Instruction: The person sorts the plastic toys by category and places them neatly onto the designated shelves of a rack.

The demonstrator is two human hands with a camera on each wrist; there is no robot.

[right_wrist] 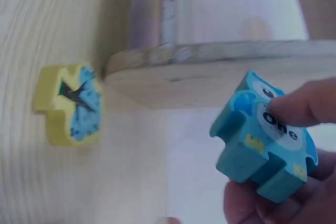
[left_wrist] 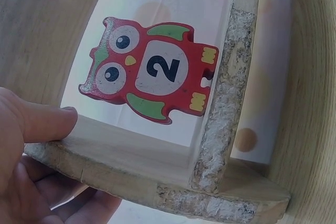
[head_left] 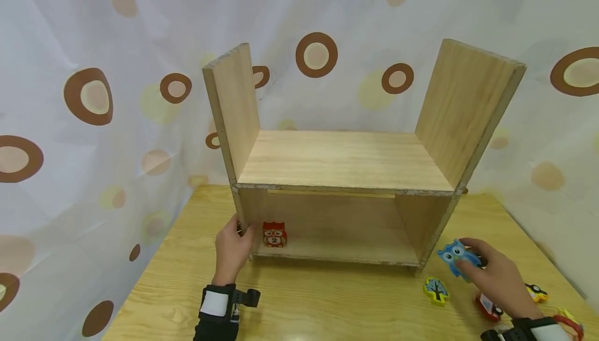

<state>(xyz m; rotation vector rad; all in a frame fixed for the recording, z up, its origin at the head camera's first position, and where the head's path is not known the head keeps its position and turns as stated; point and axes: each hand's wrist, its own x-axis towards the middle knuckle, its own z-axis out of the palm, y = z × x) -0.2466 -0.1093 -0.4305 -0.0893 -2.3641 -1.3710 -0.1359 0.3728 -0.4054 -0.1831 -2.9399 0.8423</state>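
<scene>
A wooden shelf (head_left: 346, 159) with two tall side panels stands on the table. My left hand (head_left: 234, 250) grips the lower edge of its left panel, thumb on the inner face and fingers round the outside. Close by that thumb, a red owl block (left_wrist: 152, 72) marked "2" stands upright on the bottom board. My right hand (head_left: 503, 278) pinches a blue owl block (right_wrist: 270, 135) with the word "one" on its belly, thumb across its front. It is held off the table, just right of the shelf's right panel.
On the table (head_left: 327, 304), a yellow tree block (head_left: 436, 291) lies by the shelf's right foot. A red toy car (head_left: 488, 307) and a yellow toy car (head_left: 536, 292) lie partly behind the right hand. A patterned sheet (head_left: 355, 8) hangs behind the shelf.
</scene>
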